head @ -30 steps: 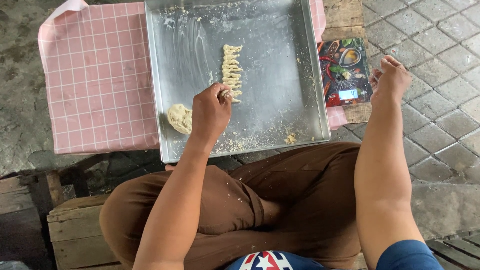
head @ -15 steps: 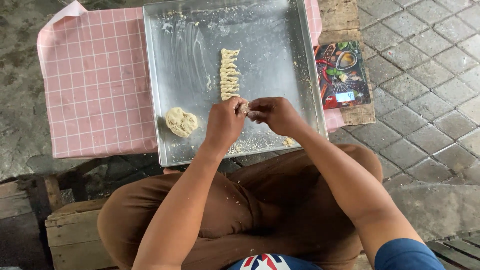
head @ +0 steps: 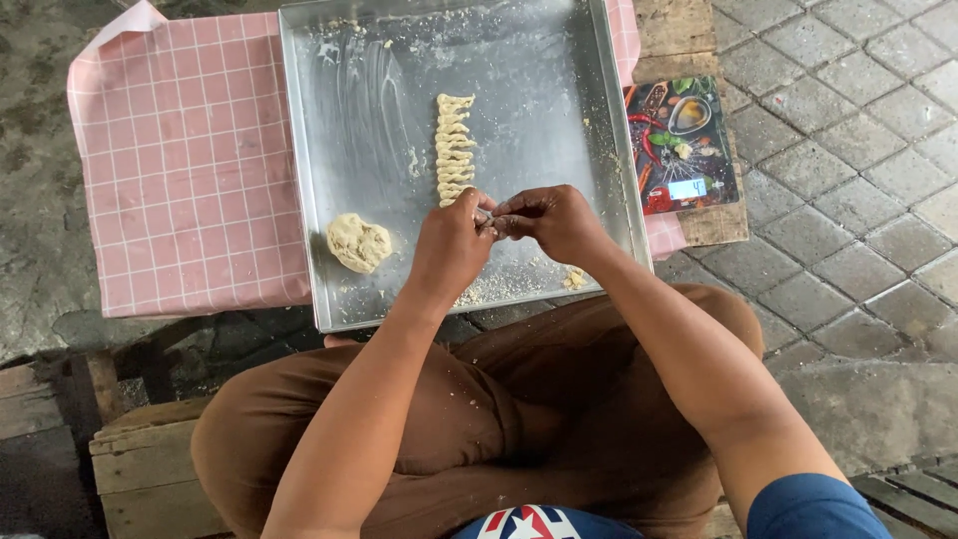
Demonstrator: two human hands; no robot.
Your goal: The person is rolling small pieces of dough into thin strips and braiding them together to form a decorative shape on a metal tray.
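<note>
- Met fingertip to fingertip over the near end of the metal tray (head: 329, 150), left hand (head: 451, 245) and right hand (head: 547, 222), with fingers curled tightly inward.
- Pinched between those closed fingertips a small bit of dough (head: 488, 221), mostly hidden, so shape impossible to tell; seemingly held up close for working it with both thumbs.
- Lay just beyond the hands, a row of twisted dough pieces (head: 454, 147), lined up one behind another down the middle of the tray, probably so each shaped piece kept clear of the others.
- Sat to the left of the left hand, apart from the row, a rounded lump of dough (head: 358, 242), within easy reach for pulling off more.
- Scattered near the tray's front edge, pale crumbs (head: 504, 284), and a floury smear across the far left part.
- Rested under the tray, a pink checked cloth (head: 190, 170) over a low surface.
- Stood to the right, beside the tray, a small flat kitchen scale (head: 684, 145) with a colourful printed top.
- Folded below the tray, legs in brown trousers (head: 499, 419), seated close.
</note>
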